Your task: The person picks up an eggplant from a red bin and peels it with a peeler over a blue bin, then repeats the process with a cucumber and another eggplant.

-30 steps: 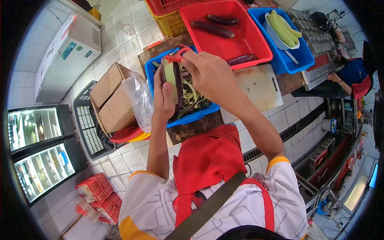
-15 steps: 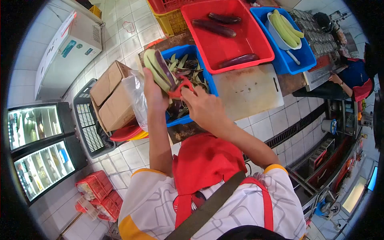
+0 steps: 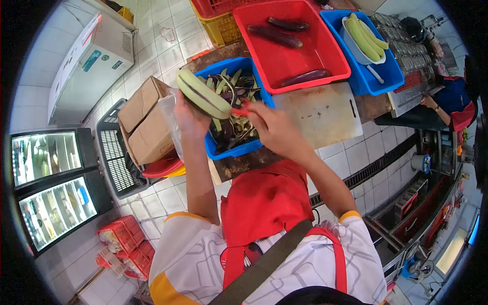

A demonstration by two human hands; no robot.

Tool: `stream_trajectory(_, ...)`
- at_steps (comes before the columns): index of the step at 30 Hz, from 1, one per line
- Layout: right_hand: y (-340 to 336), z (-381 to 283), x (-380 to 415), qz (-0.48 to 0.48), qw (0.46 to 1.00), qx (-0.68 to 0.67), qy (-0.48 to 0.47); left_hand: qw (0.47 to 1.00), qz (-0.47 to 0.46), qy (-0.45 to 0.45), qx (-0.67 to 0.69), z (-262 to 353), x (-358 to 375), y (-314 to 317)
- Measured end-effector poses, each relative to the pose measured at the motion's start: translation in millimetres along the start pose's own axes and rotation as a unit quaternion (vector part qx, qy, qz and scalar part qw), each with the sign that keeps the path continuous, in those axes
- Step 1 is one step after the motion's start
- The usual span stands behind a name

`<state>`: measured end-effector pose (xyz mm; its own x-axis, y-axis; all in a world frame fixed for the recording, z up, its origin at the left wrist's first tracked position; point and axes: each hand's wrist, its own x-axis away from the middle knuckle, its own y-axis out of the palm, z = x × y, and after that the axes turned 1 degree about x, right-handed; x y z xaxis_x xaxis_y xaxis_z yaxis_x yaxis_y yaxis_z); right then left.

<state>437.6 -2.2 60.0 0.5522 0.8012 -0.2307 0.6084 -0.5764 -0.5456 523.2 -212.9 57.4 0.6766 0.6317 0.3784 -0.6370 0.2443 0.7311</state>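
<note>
Holding the mostly pale eggplant [image 3: 203, 95], the left hand [image 3: 190, 118] has its fingers clamped around the underside and the side nearer the cardboard box [image 3: 146, 119]. The eggplant lies slantwise above the palm, one end reaching up past the fingers and the other pointing toward the right hand [image 3: 277, 128]. A dark strip of skin runs lengthwise along it.

The right hand's fingers are closed on a red peeler [image 3: 243, 108], whose head is at the near end of the eggplant; whether the blade touches it is too blurred to tell. The right fingers themselves are apart from the eggplant.

Both hands are at the blue tub [image 3: 240, 151] of dark and pale peelings [image 3: 235, 127], the eggplant above its left side. The tub sits on the brown surface [image 3: 244, 163], beside a white cutting board [image 3: 320, 114] with small dark bits on it. Beyond the board, a red tub [image 3: 317, 48] holds three dark eggplants [image 3: 277, 36]. Next to that, another blue tub [image 3: 376, 84] contains a white bowl [image 3: 354, 50] with long pale-green vegetables [image 3: 363, 40].
</note>
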Motion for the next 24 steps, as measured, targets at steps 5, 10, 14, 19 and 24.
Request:
stream_trajectory(5, -24.2, -47.6, -66.8, 0.046, 0.993, 0.094, -0.059, 0.994, -0.056, 0.034, -0.086, -32.3, 30.7, 23.7)
stream_trajectory(10, -11.8, -46.7, -96.7, 0.054, 0.987, 0.144, -0.055, 0.982, -0.088, 0.094, -0.141, -40.2, 33.2, 25.8)
stream_trajectory(14, -17.8, -59.9, -92.6, -0.007, 0.987, 0.156, -0.048, 0.968, -0.058, 0.144, -0.197, -39.1, 27.7, 23.9)
stream_trajectory(19, -3.9, -49.3, -50.6, -0.050, 0.978, 0.199, -0.032, 0.991, -0.012, 0.099, -0.094, -31.7, 17.3, 10.5)
stream_trajectory(24, 8.9, -33.0, 8.9, -0.058, 0.980, 0.189, 0.012, 0.994, 0.082, 0.000, 0.071, -18.7, -2.7, -4.6)
